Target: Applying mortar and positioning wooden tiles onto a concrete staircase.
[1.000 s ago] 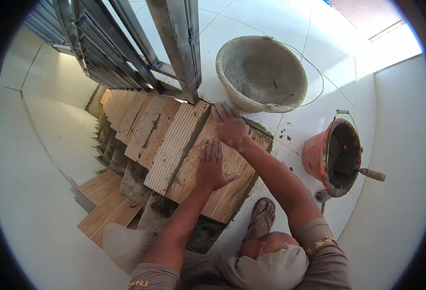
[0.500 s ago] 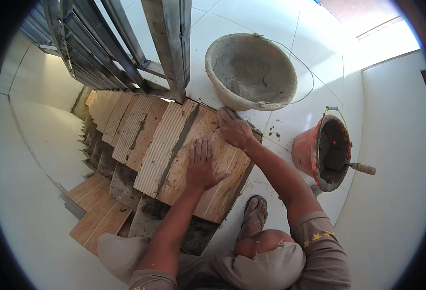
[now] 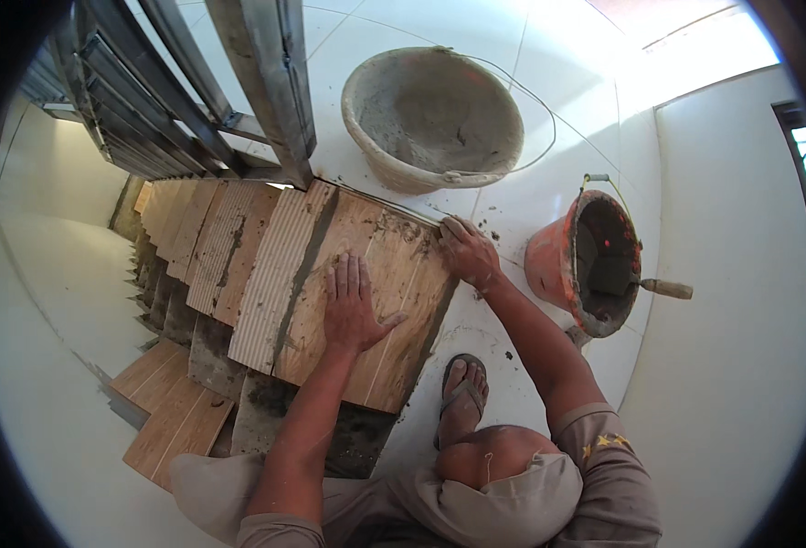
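Observation:
My left hand lies flat on a wood-look tile at the top of the stairs, palm down, with the thumb spread out. At the far right corner of that tile is my right hand. Its fingers are drawn together and bent at the edge, by a thin pale line that runs along the tile's far side. What they pinch, if anything, is hidden. Crumbs of mortar are scattered over the tile. A ribbed strip of tile lies left of it, across a grey mortar joint.
Beyond the tile stands a wide mortar-coated basin with a wire handle. An orange bucket holds grey mortar and a wooden-handled trowel. A metal railing rises at the far left. Loose tiles rest lower on the stairs.
My right hand has slid right along the tile's far edge to the corner, and its fingers have drawn in. My left hand stays flat on the tile. The whole view has shifted slightly.

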Motion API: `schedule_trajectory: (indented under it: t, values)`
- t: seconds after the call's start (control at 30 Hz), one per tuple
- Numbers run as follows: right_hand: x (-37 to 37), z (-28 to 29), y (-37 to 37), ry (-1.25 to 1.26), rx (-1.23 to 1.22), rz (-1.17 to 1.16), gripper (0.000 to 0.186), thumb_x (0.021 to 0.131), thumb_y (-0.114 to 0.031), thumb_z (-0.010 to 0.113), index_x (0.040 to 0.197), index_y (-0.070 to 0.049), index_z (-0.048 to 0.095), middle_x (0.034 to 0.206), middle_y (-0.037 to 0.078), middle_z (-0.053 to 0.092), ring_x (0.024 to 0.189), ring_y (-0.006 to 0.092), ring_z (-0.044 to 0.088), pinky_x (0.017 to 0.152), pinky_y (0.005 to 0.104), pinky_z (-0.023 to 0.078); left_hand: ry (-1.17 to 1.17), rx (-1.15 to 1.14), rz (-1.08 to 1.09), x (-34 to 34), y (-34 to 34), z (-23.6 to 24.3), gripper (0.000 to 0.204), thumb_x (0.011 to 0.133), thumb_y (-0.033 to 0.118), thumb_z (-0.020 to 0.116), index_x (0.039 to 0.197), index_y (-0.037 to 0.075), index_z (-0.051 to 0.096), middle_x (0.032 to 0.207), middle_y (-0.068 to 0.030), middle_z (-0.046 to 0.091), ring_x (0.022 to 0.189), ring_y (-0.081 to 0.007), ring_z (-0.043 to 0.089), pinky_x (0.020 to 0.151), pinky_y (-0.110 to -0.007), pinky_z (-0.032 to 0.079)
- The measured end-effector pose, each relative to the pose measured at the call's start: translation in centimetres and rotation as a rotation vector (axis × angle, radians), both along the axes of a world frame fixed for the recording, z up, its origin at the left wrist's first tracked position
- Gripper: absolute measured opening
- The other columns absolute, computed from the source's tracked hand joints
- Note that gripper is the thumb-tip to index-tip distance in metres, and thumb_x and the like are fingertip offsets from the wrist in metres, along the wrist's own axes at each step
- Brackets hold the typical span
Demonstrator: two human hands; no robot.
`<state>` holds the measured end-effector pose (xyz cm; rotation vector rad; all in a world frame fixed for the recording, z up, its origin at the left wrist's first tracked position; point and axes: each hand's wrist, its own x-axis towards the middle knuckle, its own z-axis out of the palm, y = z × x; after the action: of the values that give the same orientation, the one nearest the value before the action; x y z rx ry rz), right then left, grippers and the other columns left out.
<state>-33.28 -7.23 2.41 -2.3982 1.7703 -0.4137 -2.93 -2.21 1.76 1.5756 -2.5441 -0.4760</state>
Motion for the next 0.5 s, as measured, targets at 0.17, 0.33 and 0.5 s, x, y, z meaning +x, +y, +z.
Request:
schedule_trajectory:
  t: [0.17,0.33,0.5]
  values:
    - [-0.1,1.5,-0.9,-0.180,0.056,-0.160,0.026,0.102,-0.019,0.068,0.121,-0.006,0.078,0.139,0.011,0.069,0.130,0.0339,0.065,0.101,0.0458,0.059,0.012,-0.049,0.003,-0.2,-0.1,0.3,0.135,0.089,0.089,0.056,0.170,-0.010,0.014,0.180,-0.0295,0.014,0.169,-0.0412,0.008,0.137,-0.058,0.006]
    - [-0.1,2.2,-2.1,-0.115,0.016,-0.166,0.025,0.102,-0.023,0.070,0.119,-0.008,0.079,0.130,0.010,0.073,0.126,0.0342,0.067,0.101,0.0450,0.059,0.038,-0.028,-0.004,-0.2,-0.2,0.4,0.136,0.088,0.087,0.060,0.170,-0.010,0.013,0.179,-0.0310,0.014,0.168,-0.0428,0.010,0.136,-0.059,0.006]
    - [-0.3,1.0,0.1,-0.120,-0.001,-0.167,0.024,0.101,-0.023,0.071,0.118,-0.009,0.080,0.128,0.009,0.073,0.123,0.0335,0.068,0.098,0.0448,0.060,0.065,-0.035,-0.010,-0.4,0.0,0.2,0.139,0.086,0.086,0.064,0.170,-0.011,0.013,0.178,-0.0319,0.014,0.168,-0.0441,0.010,0.136,-0.060,0.006]
